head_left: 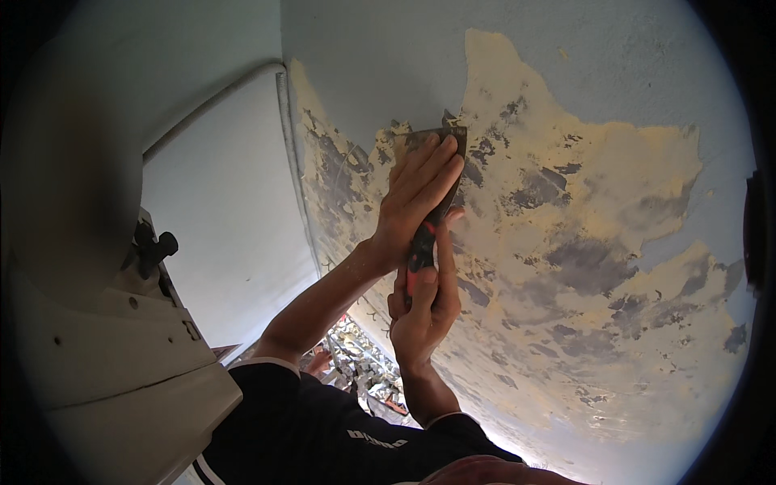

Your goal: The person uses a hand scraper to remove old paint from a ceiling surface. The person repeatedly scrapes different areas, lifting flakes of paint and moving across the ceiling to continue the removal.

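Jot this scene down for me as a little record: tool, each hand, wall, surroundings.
Tool: scraper, black-and-red handle, blade against the wall
Left hand: laid over the blade, fingers extended
Right hand: gripping the handle
Wall surface: pale blue-grey paint bordering a large patch of yellowish and dark blotches
Person's left: white panel
Lower down: scattered debris

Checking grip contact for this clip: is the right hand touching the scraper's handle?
Touching. The head view shows the right hand wrapped around the black-and-red handle.
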A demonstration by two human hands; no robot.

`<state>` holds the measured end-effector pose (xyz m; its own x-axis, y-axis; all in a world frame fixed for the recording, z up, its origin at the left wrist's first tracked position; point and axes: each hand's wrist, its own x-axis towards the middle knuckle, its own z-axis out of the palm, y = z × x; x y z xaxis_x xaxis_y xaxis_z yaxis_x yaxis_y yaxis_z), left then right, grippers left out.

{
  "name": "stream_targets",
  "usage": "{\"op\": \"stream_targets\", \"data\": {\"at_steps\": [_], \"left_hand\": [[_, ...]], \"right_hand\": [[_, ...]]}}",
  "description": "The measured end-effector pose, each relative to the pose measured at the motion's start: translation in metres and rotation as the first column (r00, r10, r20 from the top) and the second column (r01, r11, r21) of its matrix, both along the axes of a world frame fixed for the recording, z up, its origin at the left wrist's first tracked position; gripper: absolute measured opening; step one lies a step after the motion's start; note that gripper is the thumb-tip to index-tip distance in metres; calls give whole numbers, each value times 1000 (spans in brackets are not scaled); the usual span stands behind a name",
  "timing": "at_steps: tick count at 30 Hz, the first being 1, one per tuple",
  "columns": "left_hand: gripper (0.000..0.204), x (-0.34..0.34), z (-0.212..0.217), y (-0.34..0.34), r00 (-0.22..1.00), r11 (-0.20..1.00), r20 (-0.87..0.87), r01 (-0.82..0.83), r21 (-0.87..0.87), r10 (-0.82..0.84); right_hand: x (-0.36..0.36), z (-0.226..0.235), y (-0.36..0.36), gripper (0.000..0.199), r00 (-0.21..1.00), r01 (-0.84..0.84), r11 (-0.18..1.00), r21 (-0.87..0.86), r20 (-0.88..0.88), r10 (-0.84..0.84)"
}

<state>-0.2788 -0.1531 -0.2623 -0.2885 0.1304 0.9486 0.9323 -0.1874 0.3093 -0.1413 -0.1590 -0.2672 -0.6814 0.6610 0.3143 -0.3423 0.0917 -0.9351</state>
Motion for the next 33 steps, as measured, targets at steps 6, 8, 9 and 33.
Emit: {"op": "stream_targets", "data": {"at_steps": [6,8,9,33], "left_hand": [[61,21,-30,-2,998,999,36,43,-28,-42],[63,14,-23,3,996,999,90,-3,47,-2],[63,13,-17,4,993,996,119,-24,81,14],[47,21,-9,-22,986,996,146,-80,-28,83]], "right_hand": [[16,-12,-2,49,997,34,992,121,58,-41],[16,7,8,47,991,-30,991,132,133,12],[16,12,8,47,990,-54,992,111,137,38],[18,9,-2,46,976,-153,972,-178,125,176]]}}
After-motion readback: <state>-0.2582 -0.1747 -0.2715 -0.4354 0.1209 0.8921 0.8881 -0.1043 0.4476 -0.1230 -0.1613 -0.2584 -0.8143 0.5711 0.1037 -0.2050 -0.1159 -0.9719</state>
